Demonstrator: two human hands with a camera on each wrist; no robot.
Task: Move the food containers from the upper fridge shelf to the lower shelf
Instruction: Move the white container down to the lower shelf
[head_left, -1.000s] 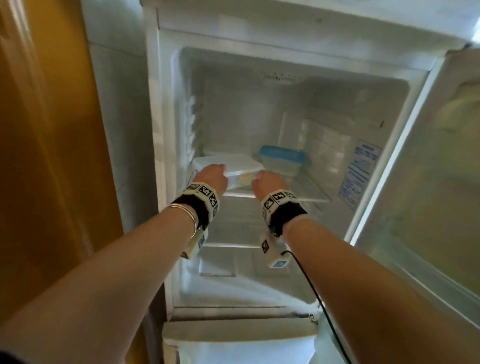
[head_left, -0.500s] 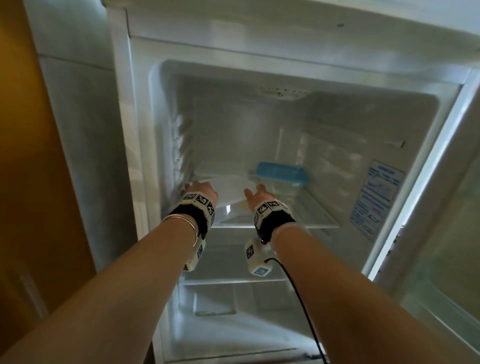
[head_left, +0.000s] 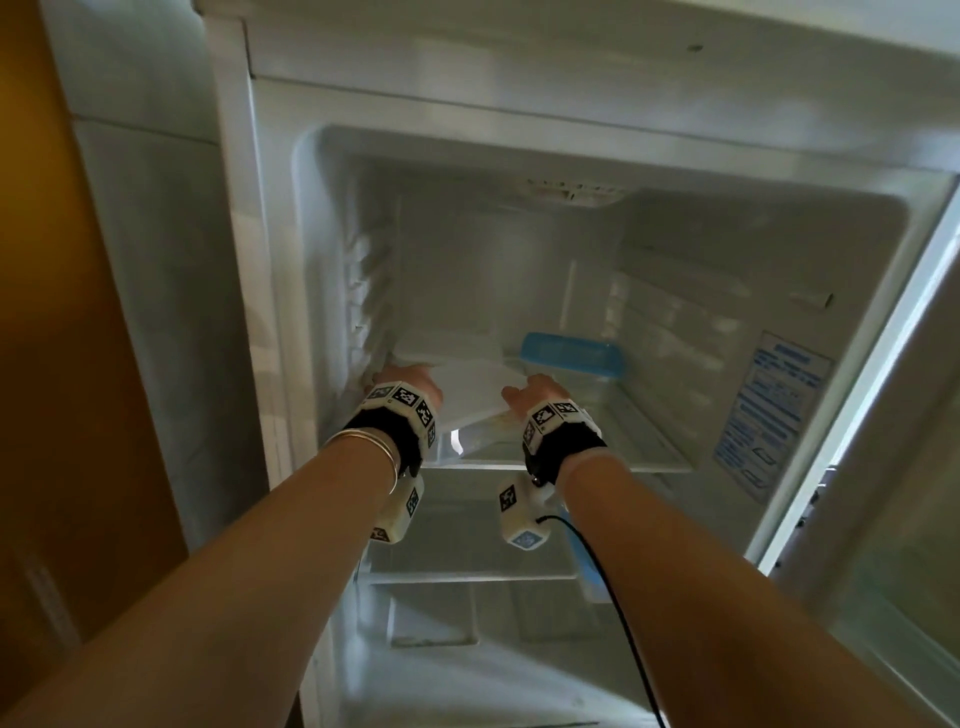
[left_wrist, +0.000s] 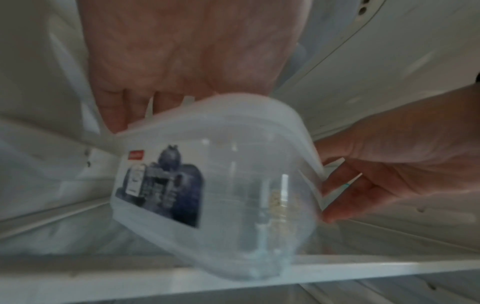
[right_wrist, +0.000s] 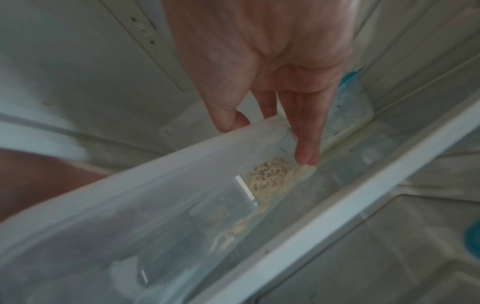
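Upper shelf: left-wrist view alone shows container label.

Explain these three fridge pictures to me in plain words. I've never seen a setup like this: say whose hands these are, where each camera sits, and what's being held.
No machine here: a person wears a camera on the head and one on each wrist. The head view looks into an open fridge. Both the left hand and right hand grip a white-lidded container at its ends, above the upper shelf. The left wrist view shows its labelled underside; the right wrist view shows pale food inside. A blue-lidded container sits on the shelf behind it, untouched.
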